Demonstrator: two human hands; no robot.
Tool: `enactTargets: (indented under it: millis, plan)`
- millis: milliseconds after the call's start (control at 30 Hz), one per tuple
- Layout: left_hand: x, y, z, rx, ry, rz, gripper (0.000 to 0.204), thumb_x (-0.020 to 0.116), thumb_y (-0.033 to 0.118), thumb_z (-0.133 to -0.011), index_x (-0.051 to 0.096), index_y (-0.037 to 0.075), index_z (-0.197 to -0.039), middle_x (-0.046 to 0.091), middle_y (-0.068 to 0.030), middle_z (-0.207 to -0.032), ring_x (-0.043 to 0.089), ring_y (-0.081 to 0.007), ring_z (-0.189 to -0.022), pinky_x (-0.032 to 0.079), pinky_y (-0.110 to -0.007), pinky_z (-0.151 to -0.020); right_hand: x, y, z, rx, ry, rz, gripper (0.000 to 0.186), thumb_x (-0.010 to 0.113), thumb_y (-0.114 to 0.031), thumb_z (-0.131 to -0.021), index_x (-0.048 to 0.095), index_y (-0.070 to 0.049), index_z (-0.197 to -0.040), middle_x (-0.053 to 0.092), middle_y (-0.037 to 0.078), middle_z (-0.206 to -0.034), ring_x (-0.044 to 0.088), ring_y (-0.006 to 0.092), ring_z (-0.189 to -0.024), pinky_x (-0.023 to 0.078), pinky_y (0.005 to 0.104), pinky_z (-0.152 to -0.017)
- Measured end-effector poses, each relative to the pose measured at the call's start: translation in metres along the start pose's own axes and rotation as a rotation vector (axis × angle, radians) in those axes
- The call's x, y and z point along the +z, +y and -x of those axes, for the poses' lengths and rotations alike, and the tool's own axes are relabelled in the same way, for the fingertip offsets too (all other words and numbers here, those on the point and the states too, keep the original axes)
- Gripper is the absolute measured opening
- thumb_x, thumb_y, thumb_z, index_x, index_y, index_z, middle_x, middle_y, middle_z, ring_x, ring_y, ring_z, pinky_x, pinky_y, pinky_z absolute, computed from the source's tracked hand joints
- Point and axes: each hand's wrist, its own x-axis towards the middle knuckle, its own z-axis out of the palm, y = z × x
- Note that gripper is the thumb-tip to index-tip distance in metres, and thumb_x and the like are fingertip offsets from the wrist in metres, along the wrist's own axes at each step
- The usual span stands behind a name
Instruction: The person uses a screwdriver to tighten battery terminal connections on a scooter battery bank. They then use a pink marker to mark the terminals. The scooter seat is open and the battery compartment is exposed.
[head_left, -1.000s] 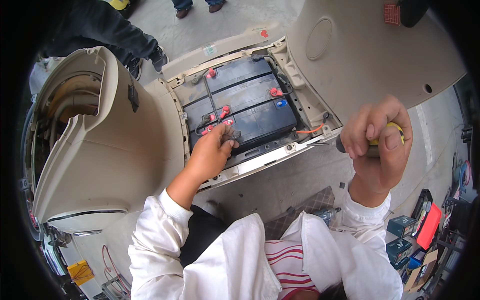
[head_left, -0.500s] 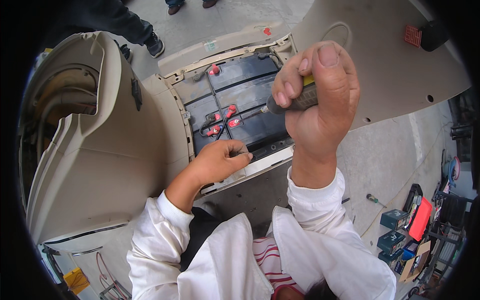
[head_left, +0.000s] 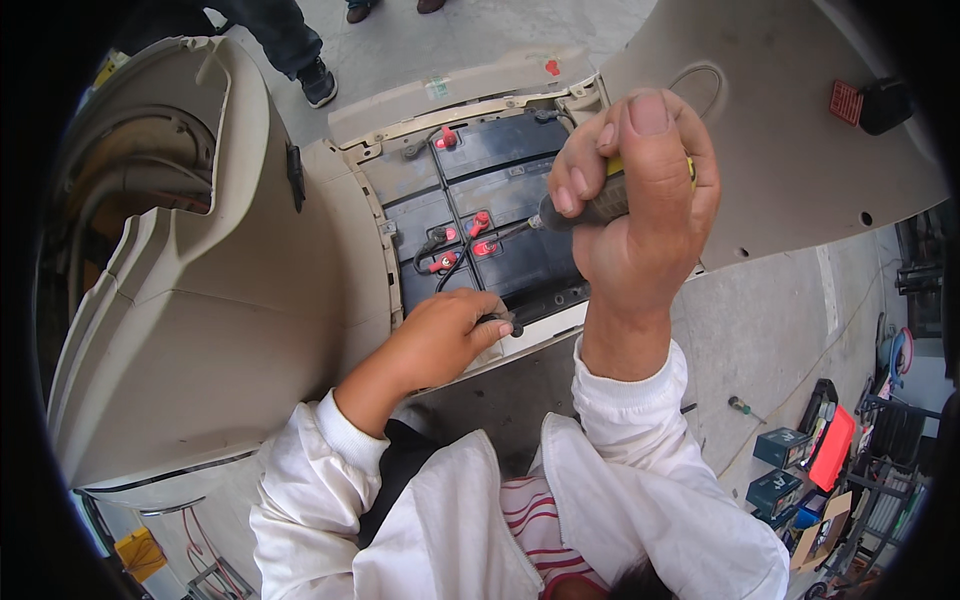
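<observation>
Screwdriver (head_left: 603,205) in the right hand (head_left: 640,245): the fingers are wrapped closed about its dark, yellow-marked handle, the thumb bent up toward the camera. Its long axis runs aslant over the batteries, the butt to the person's right and a little farther away, the shaft pointing left and slightly back toward the person. The tip lies at a red terminal (head_left: 485,247) on the near side; whether it touches cannot be told. The left hand (head_left: 430,345) is nearly closed, thumb and fingers pinched on what looks like a black cable end (head_left: 517,328) at the near edge of the bay.

Around the tip, more red terminals and black leads sit on the dark batteries (head_left: 515,188), set within a cream frame (head_left: 545,328). Beige bodywork (head_left: 240,340) rises on the left, and a beige panel (head_left: 790,170) on the right. Farther out, on the concrete floor (head_left: 770,310), lie a green-handled tool (head_left: 739,405), dark green boxes (head_left: 775,492) and a red case (head_left: 832,450). Another person's shoe (head_left: 318,82) stands beyond the bay.
</observation>
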Motion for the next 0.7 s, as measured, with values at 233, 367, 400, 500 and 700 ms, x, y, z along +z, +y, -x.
enactTargets:
  millis: [233, 367, 400, 500, 700]
  plan:
    - [-0.005, 0.006, 0.000, -0.037, -0.035, 0.113, 0.026, 0.066, 0.029, -0.085, 0.074, 0.006, -0.095, 0.069, -0.0191, -0.087, 0.065, -0.0367, -0.086, 0.051, -0.044, -0.078, 0.000, 0.003, -0.003, 0.007, 0.082, -0.068, 0.030, 0.064, -0.027, -0.099, 0.054, -0.004, -0.084, 0.051, 0.005, -0.062, 0.047, 0.0110, -0.053, 0.042, 0.0261, -0.050]
    - [-0.007, 0.012, 0.000, -0.125, -0.059, 0.077, 0.030, 0.064, 0.031, -0.084, 0.074, 0.006, -0.096, 0.069, -0.0202, -0.086, 0.065, -0.0381, -0.083, 0.051, -0.044, -0.075, 0.007, 0.005, -0.006, -0.004, -0.003, 0.149, 0.034, 0.061, -0.035, -0.102, 0.053, -0.004, -0.093, 0.053, 0.005, -0.069, 0.050, 0.0126, -0.059, 0.044, 0.0281, -0.054]
    - [-0.006, 0.015, 0.000, -0.150, -0.061, 0.077, 0.030, 0.064, 0.032, -0.084, 0.074, 0.006, -0.097, 0.069, -0.0204, -0.087, 0.065, -0.0383, -0.083, 0.051, -0.044, -0.075, 0.009, 0.005, -0.006, -0.030, -0.052, 0.243, 0.034, 0.061, -0.037, -0.102, 0.053, -0.004, -0.096, 0.054, 0.004, -0.071, 0.051, 0.0120, -0.062, 0.045, 0.0285, -0.055]
    - [-0.006, 0.020, -0.003, -0.171, -0.051, 0.095, 0.031, 0.061, 0.032, -0.086, 0.074, 0.006, -0.097, 0.069, -0.0207, -0.088, 0.066, -0.0394, -0.085, 0.052, -0.045, -0.076, 0.009, 0.004, -0.017, -0.129, -0.213, 0.637, 0.041, 0.069, -0.042, -0.095, 0.056, -0.003, -0.096, 0.060, 0.006, -0.075, 0.058, 0.0157, -0.065, 0.048, 0.0318, -0.058]
    - [-0.002, 0.030, -0.012, -0.140, -0.029, 0.102, 0.035, 0.050, 0.033, -0.103, 0.065, 0.004, -0.117, 0.069, -0.0202, -0.107, 0.065, -0.0368, -0.101, 0.050, -0.041, -0.089, 0.022, -0.025, -0.034, -0.309, -0.324, 1.363, 0.049, 0.077, -0.049, -0.082, 0.056, -0.006, -0.079, 0.063, 0.013, -0.063, 0.065, 0.0321, -0.055, 0.049, 0.0404, -0.048]
